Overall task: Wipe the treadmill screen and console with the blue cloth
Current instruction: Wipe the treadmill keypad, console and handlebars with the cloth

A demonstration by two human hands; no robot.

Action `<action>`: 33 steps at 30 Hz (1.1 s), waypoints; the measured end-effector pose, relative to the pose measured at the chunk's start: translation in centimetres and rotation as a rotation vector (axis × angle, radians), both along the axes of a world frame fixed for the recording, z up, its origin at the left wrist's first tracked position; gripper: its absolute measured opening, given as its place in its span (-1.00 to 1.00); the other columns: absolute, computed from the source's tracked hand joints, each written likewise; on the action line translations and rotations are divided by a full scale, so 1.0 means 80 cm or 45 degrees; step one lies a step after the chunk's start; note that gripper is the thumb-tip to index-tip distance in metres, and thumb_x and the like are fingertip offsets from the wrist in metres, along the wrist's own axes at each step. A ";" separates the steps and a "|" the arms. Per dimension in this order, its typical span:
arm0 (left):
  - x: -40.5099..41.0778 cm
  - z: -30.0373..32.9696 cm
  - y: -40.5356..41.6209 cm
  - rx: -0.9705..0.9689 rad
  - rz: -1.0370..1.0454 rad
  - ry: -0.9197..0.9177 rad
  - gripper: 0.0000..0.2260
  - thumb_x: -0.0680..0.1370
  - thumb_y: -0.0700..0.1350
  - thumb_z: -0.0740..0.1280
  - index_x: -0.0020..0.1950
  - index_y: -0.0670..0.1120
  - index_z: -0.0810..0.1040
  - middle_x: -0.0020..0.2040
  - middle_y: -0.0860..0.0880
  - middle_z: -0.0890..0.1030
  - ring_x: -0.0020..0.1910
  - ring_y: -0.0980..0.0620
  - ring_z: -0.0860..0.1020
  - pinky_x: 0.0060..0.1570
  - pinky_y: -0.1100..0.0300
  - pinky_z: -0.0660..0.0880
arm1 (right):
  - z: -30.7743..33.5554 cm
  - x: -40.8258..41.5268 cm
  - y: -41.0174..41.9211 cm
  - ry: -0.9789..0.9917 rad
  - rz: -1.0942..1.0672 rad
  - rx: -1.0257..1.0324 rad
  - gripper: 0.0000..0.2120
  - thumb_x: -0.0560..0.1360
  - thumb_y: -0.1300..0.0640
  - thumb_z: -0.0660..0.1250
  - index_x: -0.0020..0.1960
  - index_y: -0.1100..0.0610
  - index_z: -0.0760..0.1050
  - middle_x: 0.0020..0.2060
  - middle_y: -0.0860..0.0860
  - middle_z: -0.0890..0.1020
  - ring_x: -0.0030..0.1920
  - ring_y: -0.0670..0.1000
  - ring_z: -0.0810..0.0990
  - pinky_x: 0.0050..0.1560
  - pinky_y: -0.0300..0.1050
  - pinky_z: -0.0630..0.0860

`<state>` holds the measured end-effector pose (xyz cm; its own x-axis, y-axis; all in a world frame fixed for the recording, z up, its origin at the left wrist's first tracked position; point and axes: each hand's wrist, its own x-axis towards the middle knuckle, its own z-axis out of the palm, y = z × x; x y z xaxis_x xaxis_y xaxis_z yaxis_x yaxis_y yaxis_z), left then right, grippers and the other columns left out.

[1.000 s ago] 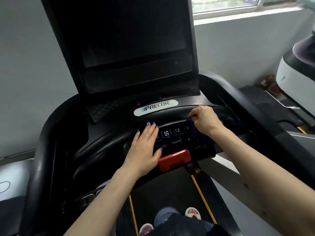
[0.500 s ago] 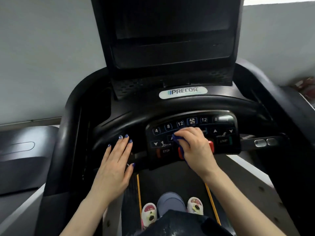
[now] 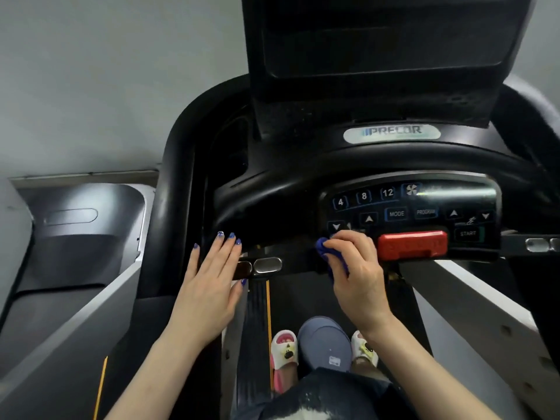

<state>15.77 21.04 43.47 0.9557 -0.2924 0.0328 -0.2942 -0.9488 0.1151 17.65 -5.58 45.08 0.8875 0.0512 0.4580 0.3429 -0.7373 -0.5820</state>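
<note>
- Pinching a small bunched blue cloth [image 3: 328, 256], right hand [image 3: 356, 277] fingers curl round it at the black button console's [image 3: 409, 207] low left edge.
- Left hand [image 3: 209, 286] lies flat, fingers straight, holding nothing, beside shiny metal grip pads [image 3: 266, 265].
- Step now: wiping console. Next, I think: rub twd red stop bar [image 3: 412, 244], then big dark screen [image 3: 388, 34] up top.

Two hands [image 3: 209, 286] [image 3: 357, 277], one blue cloth [image 3: 331, 256], one red stop bar [image 3: 412, 244], two slippers [image 3: 285, 348] [image 3: 365, 348].

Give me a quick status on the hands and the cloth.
Right hand grips the blue cloth at the button panel's lower left corner. Left hand flat on the handrail. Red stop button just right of the cloth.
</note>
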 end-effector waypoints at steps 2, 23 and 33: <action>-0.006 -0.006 0.004 0.027 0.000 0.007 -0.44 0.61 0.04 0.07 0.55 -0.20 0.27 0.56 -0.11 0.30 0.58 -0.07 0.16 0.54 -0.11 -0.04 | -0.012 -0.005 0.012 -0.042 -0.020 -0.059 -0.82 0.42 0.36 0.41 0.03 0.28 0.62 0.02 0.14 0.59 0.07 0.01 0.49 0.15 -0.15 0.40; -0.033 -0.044 -0.013 -0.255 0.188 0.237 -0.33 0.63 0.04 0.15 0.59 -0.11 -0.16 0.63 -0.05 -0.14 0.60 0.07 -0.23 0.52 0.05 -0.16 | -0.059 0.009 0.052 -0.268 0.094 -0.535 -0.79 0.53 0.36 0.32 0.08 0.20 0.67 0.08 0.06 0.68 0.18 0.06 0.63 0.52 0.17 0.17; -0.035 -0.042 -0.017 -0.333 0.219 0.264 -0.29 0.62 0.01 0.23 0.60 -0.12 -0.13 0.63 -0.06 -0.14 0.61 0.05 -0.22 0.51 0.06 -0.14 | -0.058 0.002 0.045 -0.243 0.206 -0.600 -0.78 0.58 0.23 0.32 0.20 0.22 0.61 0.24 0.10 0.62 0.27 0.07 0.57 0.53 0.15 0.15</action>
